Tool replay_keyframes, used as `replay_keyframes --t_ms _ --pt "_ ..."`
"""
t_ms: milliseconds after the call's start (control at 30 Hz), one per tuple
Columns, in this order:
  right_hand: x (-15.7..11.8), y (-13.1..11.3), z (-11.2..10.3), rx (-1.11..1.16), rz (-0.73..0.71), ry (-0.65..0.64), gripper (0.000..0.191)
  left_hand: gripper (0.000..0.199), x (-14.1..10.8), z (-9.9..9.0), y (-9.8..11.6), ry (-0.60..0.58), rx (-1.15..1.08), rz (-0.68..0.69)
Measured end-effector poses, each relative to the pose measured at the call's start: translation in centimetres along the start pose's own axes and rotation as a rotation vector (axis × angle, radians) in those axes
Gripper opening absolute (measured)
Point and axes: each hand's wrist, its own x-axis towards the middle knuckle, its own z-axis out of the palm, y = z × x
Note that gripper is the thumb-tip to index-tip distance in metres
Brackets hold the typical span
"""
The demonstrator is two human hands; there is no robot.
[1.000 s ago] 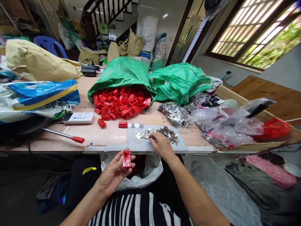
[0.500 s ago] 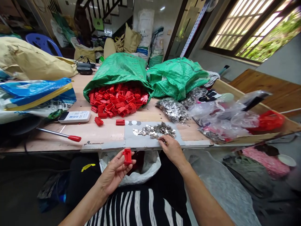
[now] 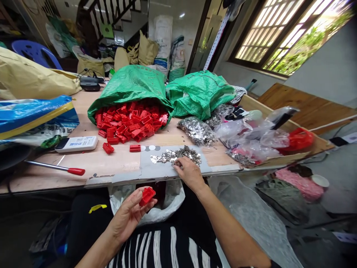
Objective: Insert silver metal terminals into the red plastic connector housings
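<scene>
A small red plastic part (image 3: 147,196) is held between the thumb and fingers of my left hand (image 3: 131,212), above the open white sack (image 3: 174,201) at my lap. My right hand (image 3: 191,174) reaches onto the grey mat (image 3: 147,169), its fingers pinched at the near side of a pile of small silvery metal pieces (image 3: 167,155); what they hold is too small to make out. One red part (image 3: 135,148) lies by the mat's left corner, another (image 3: 108,148) farther left. Many more red parts (image 3: 125,123) spill from a green sack (image 3: 134,85).
Behind the mat lie a clear bag of metal pieces (image 3: 196,130) and a second green sack (image 3: 199,93). A tray of plastic bags (image 3: 301,153) stands right. At left are a white scale-like device (image 3: 79,143), a red-tipped rod (image 3: 76,171) and a blue-white bag (image 3: 36,119).
The camera view has shifted, moving the scene leftward. My left hand has tilted the red part. My right hand has moved slightly left along the near edge of the metal pile.
</scene>
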Motion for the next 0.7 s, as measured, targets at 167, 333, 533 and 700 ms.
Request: replay_keyframes --t_ms 167,333,533,700 --pt "0.73 -0.84 0.73 -0.124 0.062 0.014 0.022 0.035 -0.11 0.25 0.09 -0.029 0.010 -0.020" --pt "0.83 -1.05 0.95 -0.129 0.070 0.009 0.011 0.038 0.01 0.27 0.25 0.009 0.009 -0.023" --pt "0.65 -0.86 0.94 -0.106 0.010 0.039 0.010 0.050 0.24 0.30 0.10 0.012 0.010 -0.027" --pt "0.75 -0.92 0.91 -0.082 -0.019 0.059 0.014 0.038 0.11 0.12 0.06 -0.024 -0.056 -0.018"
